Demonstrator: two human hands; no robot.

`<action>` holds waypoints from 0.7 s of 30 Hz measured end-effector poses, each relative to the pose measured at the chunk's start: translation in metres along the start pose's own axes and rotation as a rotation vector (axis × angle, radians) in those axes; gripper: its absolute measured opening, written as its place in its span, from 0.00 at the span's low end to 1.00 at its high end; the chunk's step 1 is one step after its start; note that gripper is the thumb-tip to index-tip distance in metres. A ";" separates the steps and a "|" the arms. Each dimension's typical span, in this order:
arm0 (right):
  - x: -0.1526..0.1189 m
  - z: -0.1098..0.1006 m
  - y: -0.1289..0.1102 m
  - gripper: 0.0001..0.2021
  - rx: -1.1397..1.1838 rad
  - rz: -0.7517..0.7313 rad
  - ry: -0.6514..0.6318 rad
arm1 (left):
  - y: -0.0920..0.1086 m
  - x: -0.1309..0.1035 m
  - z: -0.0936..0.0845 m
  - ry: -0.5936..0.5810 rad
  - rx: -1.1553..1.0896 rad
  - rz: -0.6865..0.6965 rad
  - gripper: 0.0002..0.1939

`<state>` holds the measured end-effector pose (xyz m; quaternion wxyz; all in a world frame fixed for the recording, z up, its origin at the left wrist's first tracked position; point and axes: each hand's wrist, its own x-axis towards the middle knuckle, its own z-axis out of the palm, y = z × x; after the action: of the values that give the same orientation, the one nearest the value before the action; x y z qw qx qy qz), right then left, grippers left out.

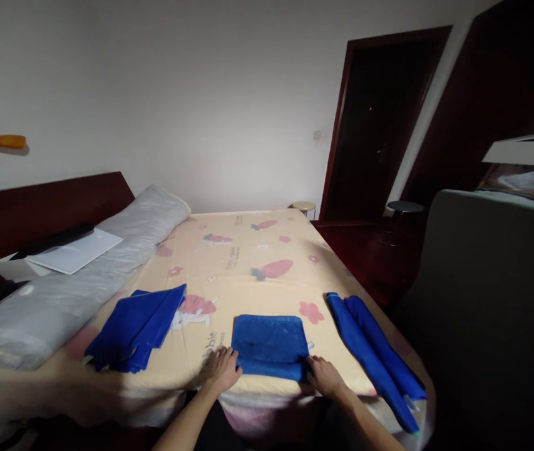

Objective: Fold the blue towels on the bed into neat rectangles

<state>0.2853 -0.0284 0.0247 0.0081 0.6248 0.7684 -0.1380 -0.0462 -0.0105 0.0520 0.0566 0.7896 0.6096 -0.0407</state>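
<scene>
A dark blue towel [271, 339] lies on the bed, its near edge turned over into a thick fold. At the left end of that fold is my left hand [226, 369], fingers curled against the towel's corner. My right hand [325, 376] grips the fold's right end, with the thumb side toward the towel. Left of it lies a loose stack of brighter blue cloths [142, 326] with uneven edges. Two rolled blue cloths [370, 351] rest side by side at the right edge of the bed.
The bed [238, 250] has a cream sheet with carrot prints. A long grey pillow [139, 232] runs along the headboard [60, 197], with a white flat board [76, 250] on it. A grey panel [492, 300] stands at right; two stools [405, 207] are farther back.
</scene>
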 end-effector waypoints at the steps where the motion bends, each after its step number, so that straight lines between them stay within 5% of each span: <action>1: 0.000 0.000 -0.001 0.22 0.000 0.000 0.003 | 0.000 0.000 0.000 -0.004 0.000 0.002 0.21; 21: -0.006 -0.007 -0.015 0.23 -0.019 0.016 0.020 | 0.002 -0.002 -0.001 -0.020 0.009 0.013 0.21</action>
<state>0.2736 -0.0352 0.0356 0.0074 0.6324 0.7646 -0.1241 -0.0447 -0.0131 0.0534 0.0595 0.7934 0.6036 -0.0509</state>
